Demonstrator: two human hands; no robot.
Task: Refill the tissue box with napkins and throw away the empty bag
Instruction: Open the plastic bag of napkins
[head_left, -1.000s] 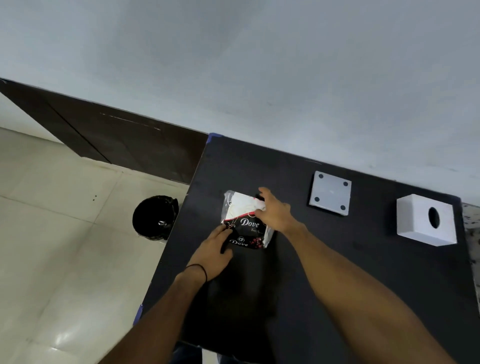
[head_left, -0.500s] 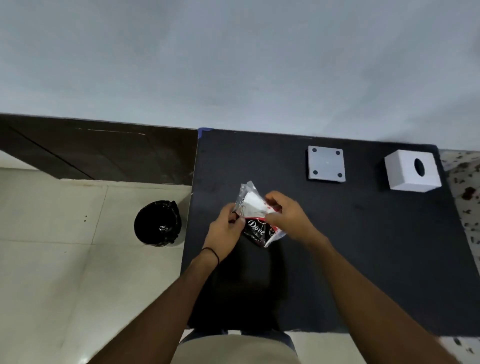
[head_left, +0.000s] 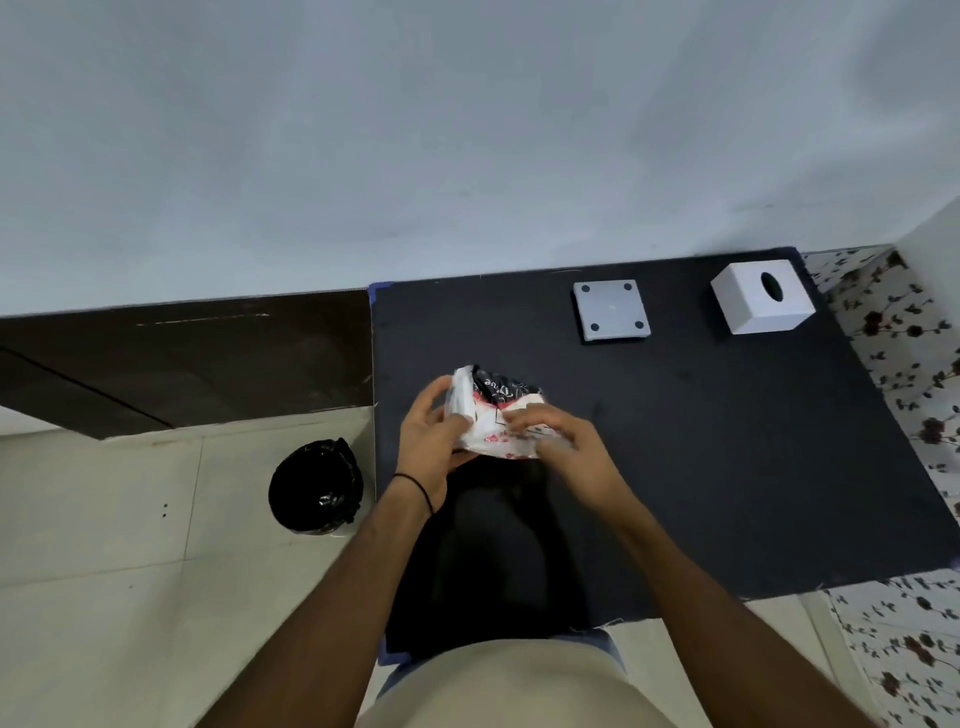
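**Napkin pack held in both hands, box parts waiting at the far edge**

Nearest the camera, both forearms reach out over the black table. The left hand cups the left end of the napkin bag, its fingers curled around the plastic and closed on it. The right hand lies over the right end with its fingers bent down onto the wrapper, so it too is clamped on the pack. The bag is lifted a little above the tabletop, and the white napkins show through its wrapping.

The likely trouble lies in opening it: thin film may give way all at once under a hard pull from both sides, and the napkins could spill onto the table or slide off its left edge. Whether the wrapper is already torn cannot be told, since the fingers cover the seam.

To the left, on the floor, stands the black-lined bin, beside the table; a light empty bag dropped from table height could drift and miss it.

Farther off, near the wall, lies the grey base plate, and to its right, well apart, the white tissue box cover, both unfilled and out of easy reach.
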